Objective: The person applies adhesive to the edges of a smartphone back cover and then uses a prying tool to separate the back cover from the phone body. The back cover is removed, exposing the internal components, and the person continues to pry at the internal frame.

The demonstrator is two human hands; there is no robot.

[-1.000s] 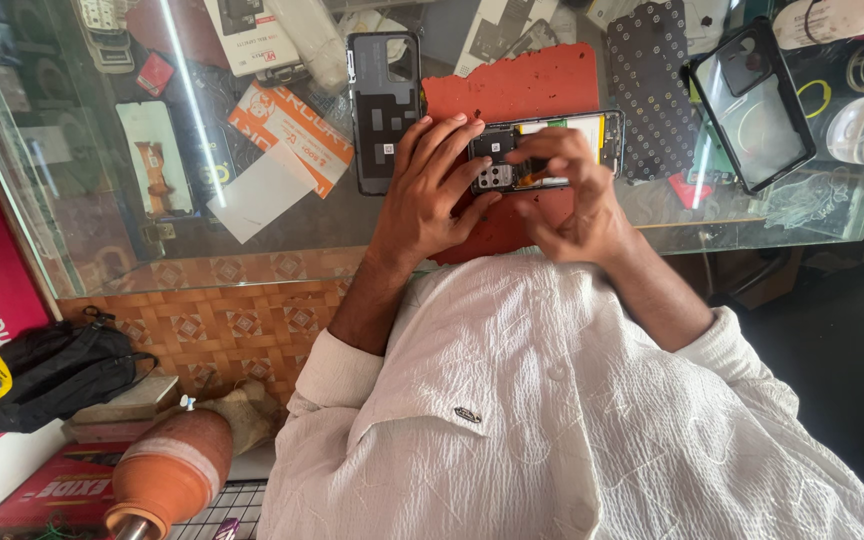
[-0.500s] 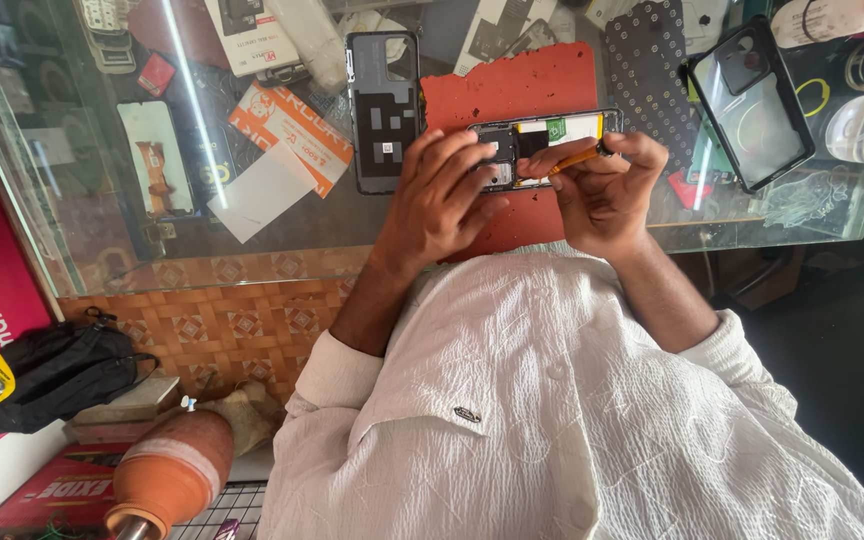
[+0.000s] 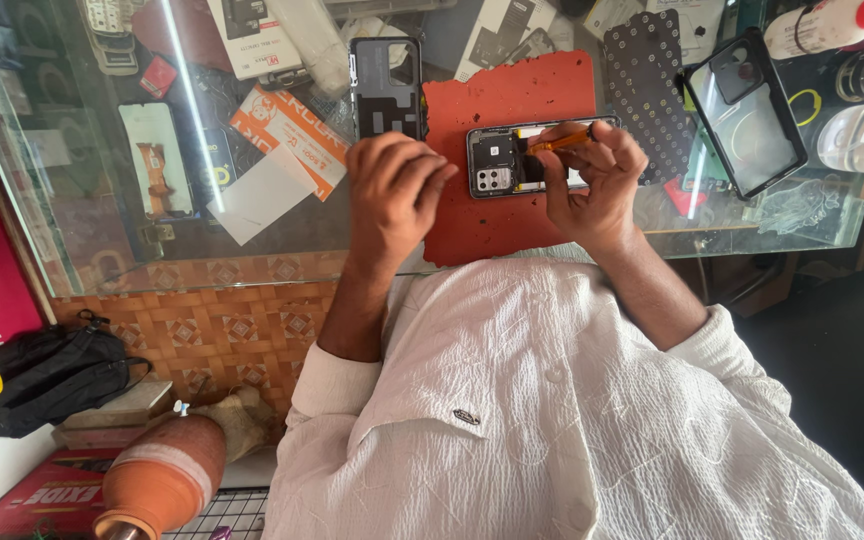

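Right hand (image 3: 592,185) is bent over the opened phone (image 3: 512,160), fingers (image 3: 564,160) pinching a thin orange tool (image 3: 560,142) whose tip sits on the phone's exposed insides. Left hand (image 3: 392,195) rests just beside the phone, fingers curled loosely together, holding nothing. The phone lies flat on the red mat (image 3: 497,215) atop the glass counter (image 3: 102,220) — a removed back cover (image 3: 385,88) sits left of the mat, a clear phone case (image 3: 747,115) to the right.
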